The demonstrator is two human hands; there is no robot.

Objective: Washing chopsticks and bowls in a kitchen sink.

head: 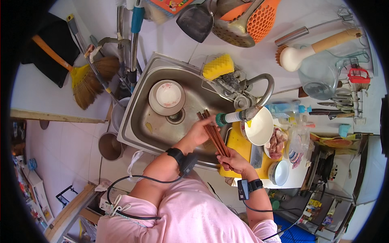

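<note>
A bundle of brown wooden chopsticks [217,138] slants over the right side of the stainless steel sink [197,94]. My right hand [234,161] grips its lower end near the sink's front right edge. Around the upper part, my left hand [199,132] closes, its fingers partly hidden behind the sticks. The tap nozzle [226,118], green at its tip, points at my left fingers; whether water runs is hard to tell. Inside the basin, a small white bowl [168,95] rests in a larger bowl [153,101] beside the drain [176,117].
Right of the sink, a yellow cutting board [235,139] holds a cleaver [256,156], a large white bowl [259,127] and a bowl [278,173]. Raw meat [276,141] sits nearby. A yellow sponge [218,66] lies in a wire rack behind the basin. Brooms [94,80] stand at left.
</note>
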